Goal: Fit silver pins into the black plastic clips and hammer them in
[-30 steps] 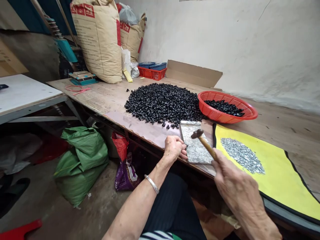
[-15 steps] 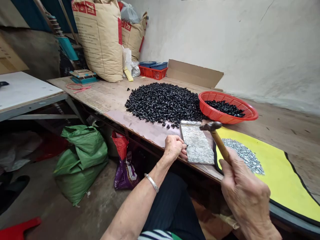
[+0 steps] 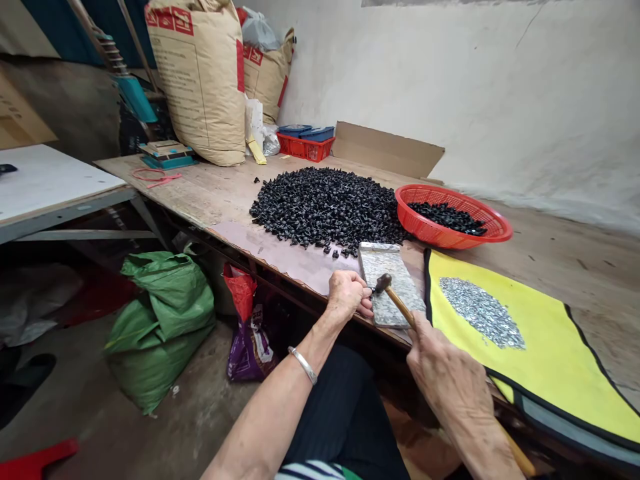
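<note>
My right hand [image 3: 445, 363] is wrapped round the wooden handle of a hammer [image 3: 399, 303]. The hammer's head is low over the left side of a speckled stone slab [image 3: 397, 293], close to the fingertips of my left hand [image 3: 350, 293]. Those fingers pinch a small black part [image 3: 373, 291] at the slab's left edge; its far end is hidden by the hammer head. Behind the slab spreads a large pile of small black parts [image 3: 330, 207]. To the right, a heap of small shiny metal pieces [image 3: 483, 313] lies on a yellow mat [image 3: 545, 333] with black edging.
A red plastic basket [image 3: 500, 223] with more black parts stands behind the mat. Large paper sacks [image 3: 200, 87], a red crate [image 3: 306, 147] and a cardboard strip [image 3: 387, 148] line the back. A green sack [image 3: 160, 327] and a purple bag [image 3: 251, 343] are below the table's left edge.
My right hand has brought the hammer down and left, from above the slab to the part at my left fingertips. My left hand has stayed in place.
</note>
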Action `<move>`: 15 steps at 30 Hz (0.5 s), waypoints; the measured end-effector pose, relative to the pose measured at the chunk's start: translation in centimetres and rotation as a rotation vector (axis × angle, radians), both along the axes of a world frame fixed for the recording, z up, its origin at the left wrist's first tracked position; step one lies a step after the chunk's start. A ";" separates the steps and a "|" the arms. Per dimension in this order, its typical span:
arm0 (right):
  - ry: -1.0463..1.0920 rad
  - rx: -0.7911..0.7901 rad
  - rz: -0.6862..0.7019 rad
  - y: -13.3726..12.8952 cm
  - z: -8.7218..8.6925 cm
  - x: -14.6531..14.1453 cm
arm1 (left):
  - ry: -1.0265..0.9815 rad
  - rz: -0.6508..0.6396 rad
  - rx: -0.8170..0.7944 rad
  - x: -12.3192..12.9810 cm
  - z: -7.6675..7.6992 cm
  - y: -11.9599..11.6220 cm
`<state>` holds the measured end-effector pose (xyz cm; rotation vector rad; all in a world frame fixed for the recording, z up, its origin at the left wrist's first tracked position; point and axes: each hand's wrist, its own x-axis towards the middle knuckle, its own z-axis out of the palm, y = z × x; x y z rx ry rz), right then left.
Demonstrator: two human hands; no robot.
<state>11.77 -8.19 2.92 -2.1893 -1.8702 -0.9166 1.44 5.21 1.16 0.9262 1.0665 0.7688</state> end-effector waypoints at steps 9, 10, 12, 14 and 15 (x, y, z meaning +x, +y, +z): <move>0.018 0.004 -0.017 0.3 -0.9 -0.3 | 0.007 0.005 0.012 0.1 -0.2 0.1; 0.038 -0.052 -0.025 0.4 -1.0 0.0 | 0.007 0.005 0.015 0.0 -0.1 0.0; 0.108 -0.047 -0.043 0.5 -0.7 0.8 | 0.005 0.002 0.019 0.0 -0.1 0.0; 0.184 0.039 -0.055 0.4 0.0 1.5 | 0.002 0.001 0.021 0.0 -0.1 -0.1; 0.210 0.078 -0.049 0.2 0.4 1.7 | 0.000 0.001 0.021 0.0 -0.1 -0.1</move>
